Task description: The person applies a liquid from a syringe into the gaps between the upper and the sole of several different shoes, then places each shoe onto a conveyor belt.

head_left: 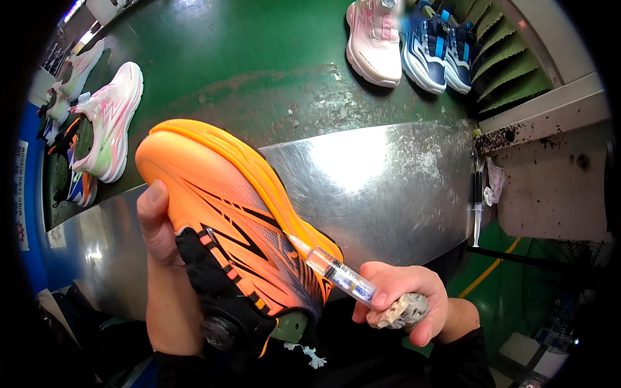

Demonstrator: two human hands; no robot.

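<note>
While the left hand (158, 226) grips an orange shoe (233, 226), the right hand (407, 301) clasps a syringe (333, 271) and rag (401, 312), the syringe's tip touching the shoe's sole edge.

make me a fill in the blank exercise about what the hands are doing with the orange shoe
1. The left hand holds an ______ sneaker on its side.
2. The right hand presses the tip of a clear ______ against the sneaker where upper meets sole.
3. The right hand also clutches a crumpled ______.
4. A pink and white sneaker and a pair of ______ ones stand on the green belt.

Missing words: orange; syringe; rag; blue
</note>
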